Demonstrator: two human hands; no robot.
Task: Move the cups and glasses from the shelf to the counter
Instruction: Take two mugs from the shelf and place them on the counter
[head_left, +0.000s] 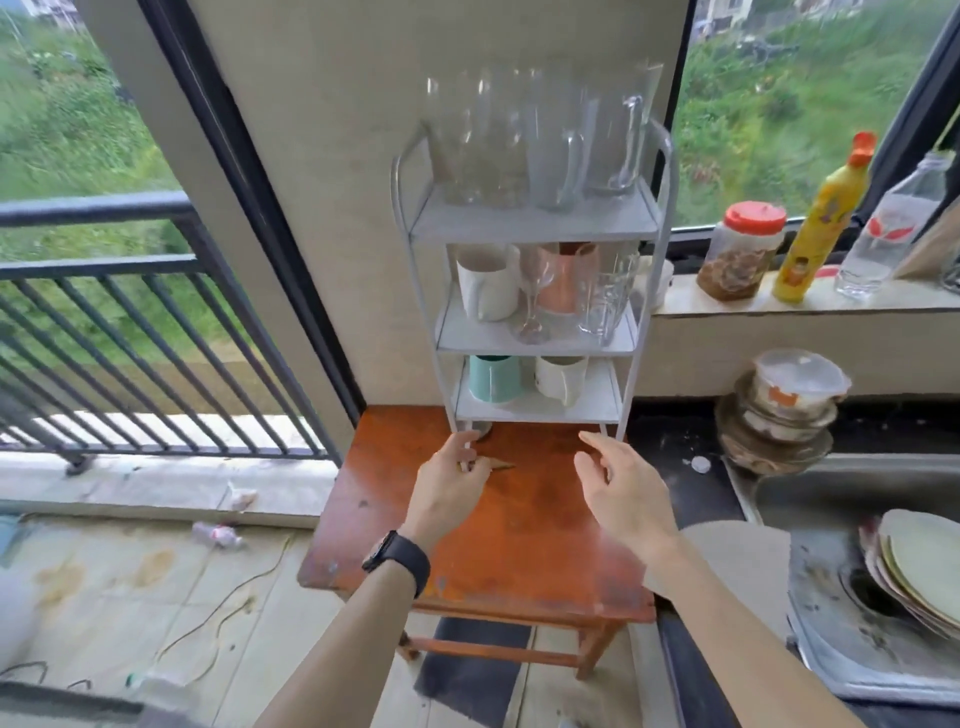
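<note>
A white three-tier wire shelf (535, 226) stands at the back of a small orange-brown wooden table (519, 530). Its top tier holds tall clear glasses (467, 140) and glass jugs (613, 140). On the middle tier are a white mug (485, 283), a wine glass (535, 291), a copper cup (558, 283) and a clear glass mug (605, 296). The bottom tier carries a teal cup (493, 379) and a white mug (561, 379). My left hand (449, 480) touches the shelf's front left leg, fingers loose. My right hand (621, 491) hovers open near the front right leg, holding nothing.
The dark counter (670, 441) lies right of the table, with stacked dirty bowls (779, 410), a metal sink (857, 519) and a pile of plates (919, 571). The window sill holds a jar (743, 249), a yellow bottle (821, 223) and a water bottle (883, 228). A balcony railing (130, 322) is at left.
</note>
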